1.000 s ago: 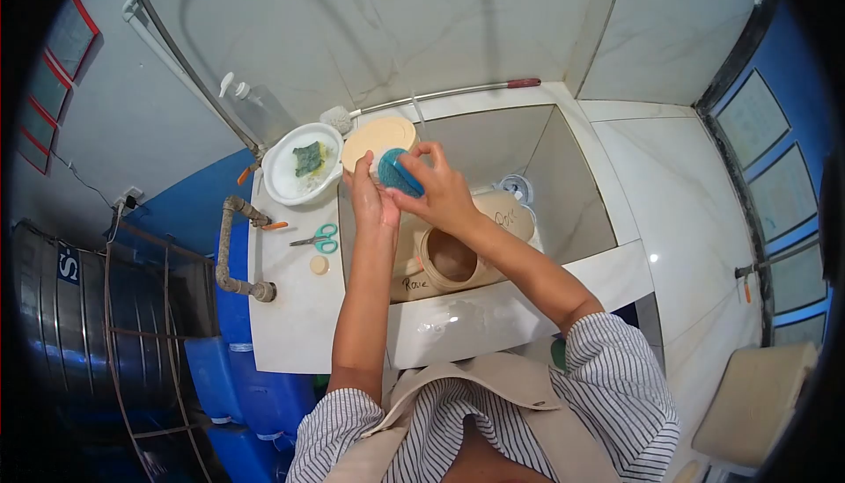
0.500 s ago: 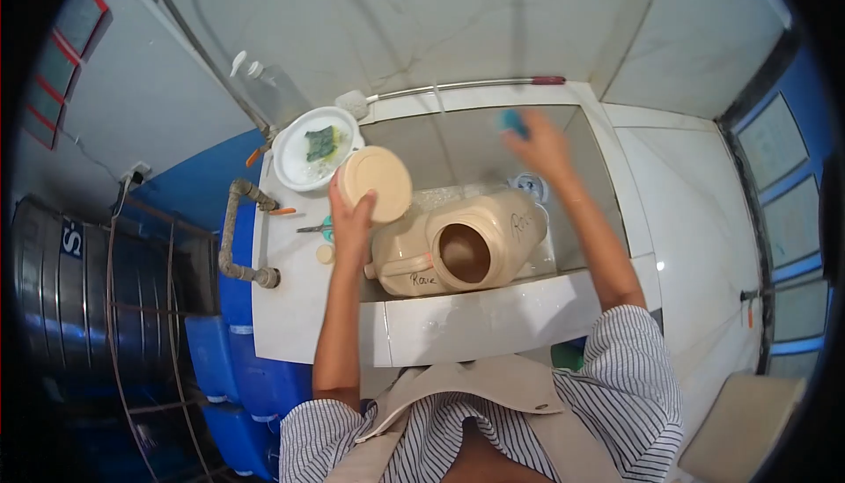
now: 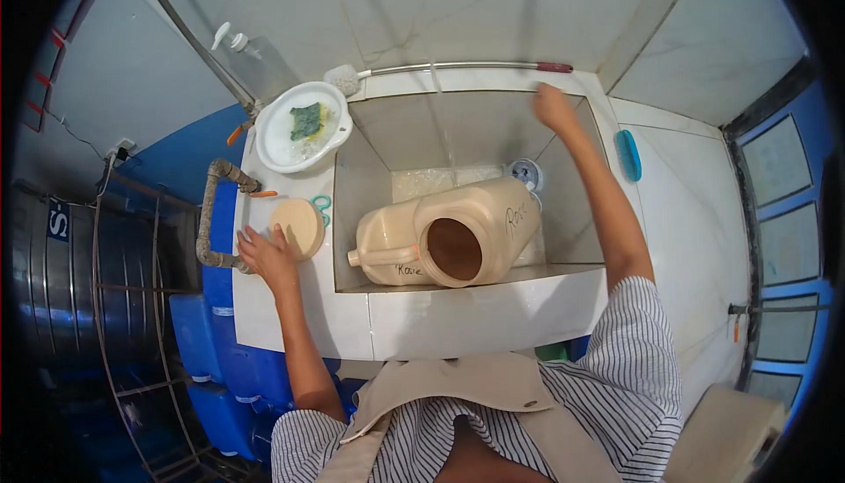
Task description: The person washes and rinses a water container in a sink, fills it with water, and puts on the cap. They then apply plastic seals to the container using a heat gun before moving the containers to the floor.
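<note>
My left hand is at the counter's left side, fingers spread, its thumb side beside or against a round beige lid that lies there. Teal-handled scissors lie just past the lid, partly covered by it. My right hand is above the sink's far right corner, fingers curled, with nothing visible in them. A blue scrubbing brush lies on the ledge to the right. In the sink a large beige jerrycan rests on its side, its wide round mouth facing me and "Rosie" written on it.
A white basin with a green-yellow sponge stands at the back left, near a clear pump bottle. A long-handled brush lies along the rear edge. Water runs into the sink. Pipes rise at the left.
My left hand has lowered the beige lid onto the counter and spread its fingers. The blue brush has left my right hand and is on the right ledge. My right hand moved slightly back.
</note>
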Motion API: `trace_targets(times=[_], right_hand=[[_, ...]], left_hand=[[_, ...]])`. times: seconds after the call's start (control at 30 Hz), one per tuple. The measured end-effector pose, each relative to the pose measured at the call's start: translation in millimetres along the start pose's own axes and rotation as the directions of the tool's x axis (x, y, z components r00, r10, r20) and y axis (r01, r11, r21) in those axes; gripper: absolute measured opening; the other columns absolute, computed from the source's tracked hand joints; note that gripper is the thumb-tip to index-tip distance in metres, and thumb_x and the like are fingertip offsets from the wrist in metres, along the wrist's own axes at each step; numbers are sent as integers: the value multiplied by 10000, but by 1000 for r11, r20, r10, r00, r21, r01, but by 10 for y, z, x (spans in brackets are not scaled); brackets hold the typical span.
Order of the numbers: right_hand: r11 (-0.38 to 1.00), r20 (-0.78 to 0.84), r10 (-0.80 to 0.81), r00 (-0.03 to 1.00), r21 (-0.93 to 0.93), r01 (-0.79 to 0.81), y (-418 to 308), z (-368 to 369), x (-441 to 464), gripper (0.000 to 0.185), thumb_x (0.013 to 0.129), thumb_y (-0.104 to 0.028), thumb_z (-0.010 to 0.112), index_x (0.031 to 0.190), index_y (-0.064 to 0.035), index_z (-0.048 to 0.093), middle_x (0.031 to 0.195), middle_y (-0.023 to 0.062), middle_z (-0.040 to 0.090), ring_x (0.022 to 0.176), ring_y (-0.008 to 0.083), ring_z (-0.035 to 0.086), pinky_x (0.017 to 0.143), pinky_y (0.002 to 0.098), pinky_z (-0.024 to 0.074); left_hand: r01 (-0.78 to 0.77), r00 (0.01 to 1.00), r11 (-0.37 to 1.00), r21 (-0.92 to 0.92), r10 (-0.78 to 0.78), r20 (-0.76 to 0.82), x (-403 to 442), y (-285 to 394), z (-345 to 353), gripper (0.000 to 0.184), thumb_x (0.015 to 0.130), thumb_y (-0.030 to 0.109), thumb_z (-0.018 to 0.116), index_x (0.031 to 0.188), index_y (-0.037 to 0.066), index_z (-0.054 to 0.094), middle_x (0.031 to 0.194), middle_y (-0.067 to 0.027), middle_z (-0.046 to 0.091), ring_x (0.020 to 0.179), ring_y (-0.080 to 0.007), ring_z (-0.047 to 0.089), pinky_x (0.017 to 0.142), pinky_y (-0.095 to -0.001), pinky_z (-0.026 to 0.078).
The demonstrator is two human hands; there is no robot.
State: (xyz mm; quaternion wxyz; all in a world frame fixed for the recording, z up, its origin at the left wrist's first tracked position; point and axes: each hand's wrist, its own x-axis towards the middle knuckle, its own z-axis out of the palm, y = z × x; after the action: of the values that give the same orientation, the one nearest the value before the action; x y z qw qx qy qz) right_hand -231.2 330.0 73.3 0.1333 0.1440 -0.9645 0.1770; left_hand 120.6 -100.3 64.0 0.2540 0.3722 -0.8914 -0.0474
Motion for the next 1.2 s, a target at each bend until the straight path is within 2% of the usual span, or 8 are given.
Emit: trace_targets(times=[0.07,0.17,0.23,0.33,0.5,0.83,1.03,1.2], right_hand=[[900,465,-114,878,423,-107,-838,9,263,247,793,-152,513,800,71,620,734,198,634,688,247,657,640,346,523],[792,561,-245,791,586,-170,-1577,259,494,185,787,-47,498,852,101,590,789,161,623,684,231,658,601,284,556],[562,663,-112,740,657,-503,-1797,105,463,174,778,-9,494,872,113,576,807,170,613,682,238,656,609,280,564],[573,728,-138,672,612,-545,-1894,58,471,156,768,43,480,880,115,562,814,162,595,684,256,654,609,279,572],[593,720,-59,691,582,-556,-1867,-14,546,117,763,46,481,820,78,577,770,154,601,673,246,654,604,286,564],[725,699,-40,714,512,-461,-2087,-227,493,124,728,53,513,797,117,594,701,176,621,583,216,639,547,275,554],[823,177,-413,893,493,283,-3507,767,387,405,730,-333,676,777,68,651,722,203,646,685,271,658,644,380,511],[856,316,129,940,443,-266,-4187,1567,250,474,743,-174,597,1145,59,505,1059,277,575,924,385,599,816,419,484]], left_hand=[[-251,965,967,-55,245,-92,-149,281,-17,457,836,189,526,1208,-61,439,1282,-274,393,1207,-446,324,1016,-520,238],[-432,636,741,-514,654,408,-406,847,-289,453,764,115,533,1198,4,467,1263,-204,440,1227,-355,351,1026,-537,211],[-689,463,565,-454,825,324,-632,889,-91,389,724,143,576,1095,34,533,1100,-182,553,1097,-337,478,954,-499,325],[-441,235,684,-581,712,661,-544,915,296,315,694,177,602,966,22,566,911,-193,611,911,-381,561,816,-460,428],[-310,640,689,-655,661,393,-234,1622,434,321,712,236,613,919,-5,567,836,-228,619,788,-415,584,707,-466,458],[-30,771,798,-602,402,494,-72,1968,644,361,786,259,572,980,-44,544,838,-291,608,798,-432,596,730,-487,460],[-183,707,796,-577,514,486,-245,1707,564,335,792,268,585,935,-32,541,820,-252,622,798,-423,596,717,-484,469],[-400,765,456,-795,644,-16,-611,1305,732,305,791,280,595,889,-6,556,824,-202,636,790,-401,603,691,-444,486]])
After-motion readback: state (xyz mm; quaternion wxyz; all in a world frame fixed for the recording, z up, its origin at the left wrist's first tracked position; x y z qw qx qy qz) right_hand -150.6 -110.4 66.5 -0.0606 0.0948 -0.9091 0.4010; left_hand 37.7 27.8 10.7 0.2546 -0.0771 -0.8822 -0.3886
